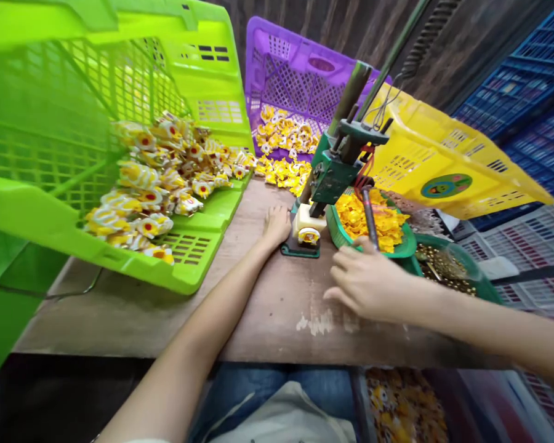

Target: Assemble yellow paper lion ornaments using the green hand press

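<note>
A green hand press (335,172) stands on the wooden table. In its pale block (308,216) sits a small yellow-and-white plastic piece (309,236), facing me. My left hand (277,226) is beside the block's left side, fingers curled; their tips and anything in them are hidden. My right hand (369,280) is at the lower end of the press's dark lever (369,215), fingers bent around it and thumb sticking out to the left. Behind the lever, a green basket (409,243) holds loose yellow plastic parts (373,221).
At left, a tipped lime-green crate (184,280) holds many yellow-and-white pieces (166,160). A purple crate (253,74) with similar pieces lies behind, and a yellow crate (471,154) leans at right. Small brass-coloured parts (443,264) fill a green container (484,280). Blue crates (512,92) are stacked behind.
</note>
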The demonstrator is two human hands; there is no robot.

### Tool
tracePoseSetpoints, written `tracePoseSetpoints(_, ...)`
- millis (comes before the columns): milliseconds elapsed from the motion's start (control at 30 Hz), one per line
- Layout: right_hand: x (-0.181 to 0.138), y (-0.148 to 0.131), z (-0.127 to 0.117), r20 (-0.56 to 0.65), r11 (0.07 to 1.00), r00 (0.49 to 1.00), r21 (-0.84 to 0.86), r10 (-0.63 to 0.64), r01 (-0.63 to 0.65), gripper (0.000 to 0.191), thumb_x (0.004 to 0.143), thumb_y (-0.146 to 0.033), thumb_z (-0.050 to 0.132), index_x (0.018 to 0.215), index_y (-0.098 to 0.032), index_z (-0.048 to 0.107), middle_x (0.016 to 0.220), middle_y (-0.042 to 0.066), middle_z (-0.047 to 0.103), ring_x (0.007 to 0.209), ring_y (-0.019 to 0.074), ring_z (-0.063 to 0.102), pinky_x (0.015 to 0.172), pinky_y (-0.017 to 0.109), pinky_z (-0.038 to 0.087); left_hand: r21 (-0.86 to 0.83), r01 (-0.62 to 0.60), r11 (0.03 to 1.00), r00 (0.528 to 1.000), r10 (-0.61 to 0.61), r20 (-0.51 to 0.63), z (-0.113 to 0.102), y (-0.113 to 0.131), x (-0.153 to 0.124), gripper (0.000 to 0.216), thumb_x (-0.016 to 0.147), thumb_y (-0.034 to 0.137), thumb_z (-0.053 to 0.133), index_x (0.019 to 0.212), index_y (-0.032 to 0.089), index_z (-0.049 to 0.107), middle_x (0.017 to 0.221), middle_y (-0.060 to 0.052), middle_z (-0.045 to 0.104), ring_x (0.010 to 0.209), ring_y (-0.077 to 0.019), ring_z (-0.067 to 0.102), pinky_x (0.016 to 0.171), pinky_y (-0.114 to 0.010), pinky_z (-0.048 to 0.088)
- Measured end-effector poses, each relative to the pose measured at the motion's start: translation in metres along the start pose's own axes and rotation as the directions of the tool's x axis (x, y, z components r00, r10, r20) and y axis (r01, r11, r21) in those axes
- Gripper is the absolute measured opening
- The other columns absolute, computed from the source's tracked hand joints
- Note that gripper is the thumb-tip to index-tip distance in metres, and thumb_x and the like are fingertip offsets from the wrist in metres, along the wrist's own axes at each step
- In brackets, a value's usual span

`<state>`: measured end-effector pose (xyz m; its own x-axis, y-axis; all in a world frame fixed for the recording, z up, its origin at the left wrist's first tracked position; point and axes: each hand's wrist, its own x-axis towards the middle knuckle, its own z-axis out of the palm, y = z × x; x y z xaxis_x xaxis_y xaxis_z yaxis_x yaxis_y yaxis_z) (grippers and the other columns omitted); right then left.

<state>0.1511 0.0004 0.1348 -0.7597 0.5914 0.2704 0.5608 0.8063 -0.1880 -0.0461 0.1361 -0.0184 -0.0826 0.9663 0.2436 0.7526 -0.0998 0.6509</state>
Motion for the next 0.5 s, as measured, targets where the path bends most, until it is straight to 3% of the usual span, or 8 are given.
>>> tracePoseSetpoints(67, -0.001, 0.001, 0.023, 0.203, 0.962, 0.968, -0.196, -0.147, 0.188, 0.035, 0.096, -0.044, 0.052, 0.074, -0.019, 0.064, 0.074, 0.009, 0.062, 0.083, 0.0243, 0.053, 0.094, 0.045, 0.036, 0.006, -0.008, 1.000, 1.000, 0.008, 0.003, 0.002, -0.001, 0.002, 0.032, 0.096, 0.019, 0.035, 0.113, 0.016, 0.062, 0.121, -0.017, 0.061, 0.117, -0.0309, 0.049, 0.101, -0.045, 0.035)
tracePoseSetpoints(133, 0.000, 0.005, 0.033, 0.271, 0.904, 0.945, -0.332, -0.183, 0.270, 0.032, 0.099, -0.038, 0.048, 0.081, -0.016, 0.064, 0.082, 0.011, 0.064, 0.086, 0.0248, 0.052, 0.092, 0.045, 0.033, 0.012, -0.016, 1.000, 1.000, 0.016, -0.003, 0.004, -0.001, 0.003, 0.031, 0.095, 0.017, 0.036, 0.111, 0.017, 0.062, 0.118, -0.016, 0.061, 0.117, -0.0302, 0.050, 0.102, -0.045, 0.034)
tracePoseSetpoints(367, 0.007, 0.013, 0.043, 0.187, 0.846, 0.960, -0.460, -0.206, 0.271, 0.026, 0.100, -0.029, 0.047, 0.081, -0.016, 0.061, 0.084, 0.009, 0.064, 0.090, 0.0243, 0.052, 0.088, 0.045, 0.028, 0.031, -0.015, 0.999, 1.000, 0.016, -0.015, 0.000, 0.004, 0.001, 0.030, 0.091, 0.011, 0.035, 0.103, 0.017, 0.062, 0.111, -0.015, 0.063, 0.110, -0.0311, 0.052, 0.096, -0.044, 0.038)
tracePoseSetpoints(500, -0.003, 0.009, 0.042, 0.105, 0.912, 0.980, -0.360, -0.171, 0.197, 0.028, 0.100, -0.025, 0.044, 0.080, -0.018, 0.062, 0.089, 0.008, 0.067, 0.102, 0.0249, 0.055, 0.094, 0.045, 0.029, -0.013, -0.007, 1.000, 0.999, 0.006, -0.035, 0.000, 0.001, 0.002, 0.031, 0.090, 0.012, 0.036, 0.102, 0.018, 0.063, 0.110, -0.013, 0.063, 0.110, -0.0286, 0.053, 0.098, -0.042, 0.038)
